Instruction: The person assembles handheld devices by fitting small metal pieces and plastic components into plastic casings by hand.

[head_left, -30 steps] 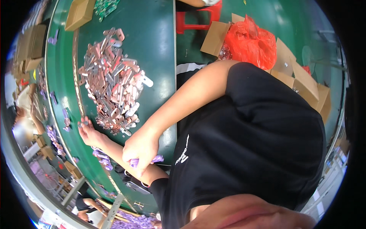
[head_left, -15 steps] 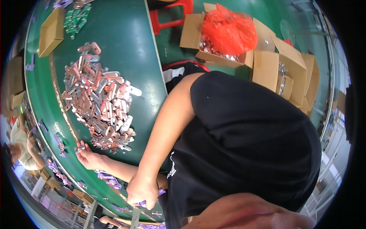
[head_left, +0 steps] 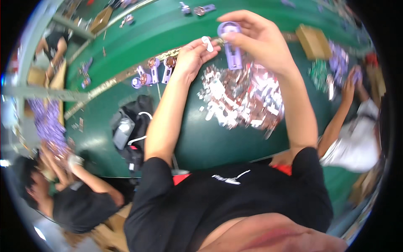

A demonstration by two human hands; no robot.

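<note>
The left hand, loosely curled, is holding a white piece at the view's twelve o'clock; the right hand, half-closed, is gripping a purple casing (round at one end) at one; parts are lying at two.

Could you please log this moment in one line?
left hand: holds pale part | right hand: holds purple casing | green table: metallic pieces piled

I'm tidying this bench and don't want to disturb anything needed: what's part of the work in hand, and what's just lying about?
In the work:
- purple casing, in the right hand
- small pale piece, in the left hand
- probably the metallic pieces heaped nearby

Apparently just lying about:
- black cloth bundle
- grey device on it
</note>
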